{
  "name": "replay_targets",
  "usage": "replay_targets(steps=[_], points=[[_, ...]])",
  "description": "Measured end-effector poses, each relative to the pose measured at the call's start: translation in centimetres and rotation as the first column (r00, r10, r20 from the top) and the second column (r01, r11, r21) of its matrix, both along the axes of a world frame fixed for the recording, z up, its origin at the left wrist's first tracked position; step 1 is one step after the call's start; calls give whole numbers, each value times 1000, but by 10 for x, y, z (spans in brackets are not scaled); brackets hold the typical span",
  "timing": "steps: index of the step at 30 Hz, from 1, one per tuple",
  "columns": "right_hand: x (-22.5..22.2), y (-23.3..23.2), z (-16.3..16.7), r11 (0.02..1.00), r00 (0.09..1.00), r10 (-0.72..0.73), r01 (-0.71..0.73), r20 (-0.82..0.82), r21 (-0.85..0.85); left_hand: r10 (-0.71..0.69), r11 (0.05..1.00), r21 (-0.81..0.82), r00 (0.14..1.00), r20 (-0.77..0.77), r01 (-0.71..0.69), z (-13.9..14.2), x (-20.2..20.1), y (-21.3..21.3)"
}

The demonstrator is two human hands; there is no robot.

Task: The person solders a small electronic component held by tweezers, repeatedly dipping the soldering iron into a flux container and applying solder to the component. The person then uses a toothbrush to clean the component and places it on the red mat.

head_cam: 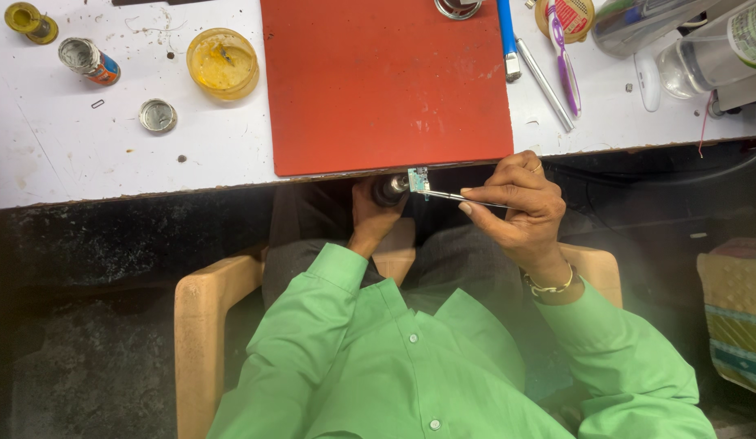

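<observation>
My right hand (520, 207) pinches thin metal tweezers (459, 197) just below the table's front edge. Their tips grip a small greenish circuit part (418, 180). My left hand (371, 215) is wrapped around a dark round object (389, 189) right beside that part, partly hidden under the table edge. Both hands hover over my lap, in front of the red mat (386, 81).
On the white table (85, 154) sit a yellow round dish (223, 63), a small tin lid (158, 115), a little tube (88, 60), a blue-handled tool (508, 36), a purple toothbrush (564, 57) and clear bottles (703, 57). A wooden chair arm (201, 325) is at my left.
</observation>
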State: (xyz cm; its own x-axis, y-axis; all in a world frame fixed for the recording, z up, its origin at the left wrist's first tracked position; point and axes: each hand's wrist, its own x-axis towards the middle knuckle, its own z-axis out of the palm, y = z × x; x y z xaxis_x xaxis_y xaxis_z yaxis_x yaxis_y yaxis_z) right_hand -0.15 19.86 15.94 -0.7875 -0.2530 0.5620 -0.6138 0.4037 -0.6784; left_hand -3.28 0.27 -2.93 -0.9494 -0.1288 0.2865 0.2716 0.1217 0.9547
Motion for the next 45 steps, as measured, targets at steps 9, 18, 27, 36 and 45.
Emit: replay_targets(steps=[9, 18, 27, 36, 45], points=[[0, -4, 4, 999, 1000, -28, 28, 13, -17, -15, 1000, 25, 999, 38, 14, -2, 0, 0], [-4, -4, 10, 996, 995, -88, 89, -44, 29, 3, 999, 40, 999, 37, -4, 3, 4, 2], [-4, -6, 6, 995, 996, -88, 88, -9, 39, -7, 999, 49, 1000, 21, 6, 6, 6, 2], [-5, -5, 4, 995, 996, -84, 85, -19, 46, -1, 1000, 14, 1000, 31, 1, 5, 5, 2], [-4, -5, 3, 995, 996, -89, 90, -8, 54, 5, 1000, 19, 1000, 10, -5, 1, 4, 3]])
